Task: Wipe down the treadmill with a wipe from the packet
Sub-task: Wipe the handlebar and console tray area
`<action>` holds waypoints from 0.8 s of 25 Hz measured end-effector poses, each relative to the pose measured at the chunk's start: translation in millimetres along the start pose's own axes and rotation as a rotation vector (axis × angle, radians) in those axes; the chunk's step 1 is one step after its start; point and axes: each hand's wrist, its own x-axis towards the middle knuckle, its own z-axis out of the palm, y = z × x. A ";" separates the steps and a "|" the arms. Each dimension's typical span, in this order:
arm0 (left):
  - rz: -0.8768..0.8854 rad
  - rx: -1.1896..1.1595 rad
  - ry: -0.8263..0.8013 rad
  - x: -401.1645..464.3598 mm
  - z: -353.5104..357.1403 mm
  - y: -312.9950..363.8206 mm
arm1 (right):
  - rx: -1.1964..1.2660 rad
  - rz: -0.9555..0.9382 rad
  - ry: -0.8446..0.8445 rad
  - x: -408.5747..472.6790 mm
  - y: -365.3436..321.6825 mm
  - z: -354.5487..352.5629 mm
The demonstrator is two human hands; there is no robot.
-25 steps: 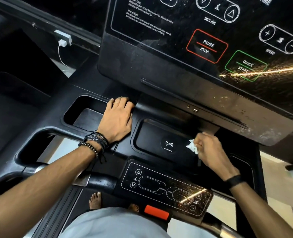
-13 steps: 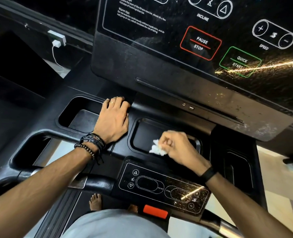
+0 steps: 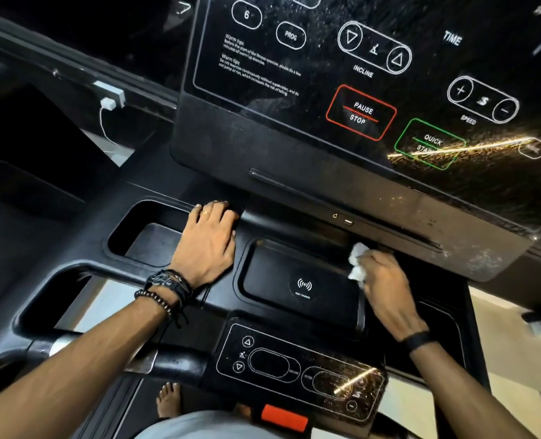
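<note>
The right hand (image 3: 386, 286) grasps a crumpled white wipe (image 3: 357, 261), its fingers curled round the wad, and presses it at the far right corner of the shallow charging tray (image 3: 300, 280) on the treadmill (image 3: 262, 172), just under the lower edge of the tilted console. The wad bulges out to the left of the knuckles and has no clear long axis; most of it is hidden inside the fist. A dark band (image 3: 417, 340) circles that wrist. The tray bears a wireless symbol with the words "FAST CHARGE" and runs lengthwise left to right. The left hand (image 3: 210, 245) lies flat and released, palm down with fingers straight, on the ledge between the tray and a deep cup pocket (image 3: 145, 229) to its left; it wears a ring and, at the wrist, beaded and cord bracelets (image 3: 164, 289). Nearer the body sits a small control strip (image 3: 300, 372) with arrows and faint "INCLINE" and "SPEED" labels, and below it an orange-red safety clip (image 3: 284, 418). Above, the glossy console panel (image 3: 373, 90) reads "PROG", "INCLINE", "TIME", "SPEED", a red-boxed "PAUSE STOP", a green-boxed "QUICK START", and two blocks headed "Warm tips"; it looks speckled and carries a bright glare streak. A bare foot (image 3: 168, 400) shows on the belt. At far left a white plug (image 3: 109, 103) with a cord hangs from a socket.
</note>
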 end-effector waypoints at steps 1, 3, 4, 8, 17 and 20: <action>-0.002 -0.004 -0.002 0.2 0.2 0.5 | -0.023 0.061 -0.032 -9.8 10.1 -4.6; -0.003 -0.002 -0.002 0.7 -0.1 0.5 | -0.044 0.030 -0.088 -24.3 12.3 -7.8; -0.004 -0.001 -0.003 1.1 0.0 0.3 | -0.024 0.001 -0.144 -28.5 6.2 -8.0; -0.010 -0.014 -0.002 1.8 0.3 1.2 | -0.098 0.011 -0.476 -32.8 -15.5 -2.9; -0.019 0.000 -0.014 2.1 1.1 1.3 | -0.233 -0.148 -0.433 17.4 -49.9 16.6; -0.013 0.004 -0.017 2.2 0.8 2.3 | -0.233 -0.337 -0.404 48.0 -88.1 27.6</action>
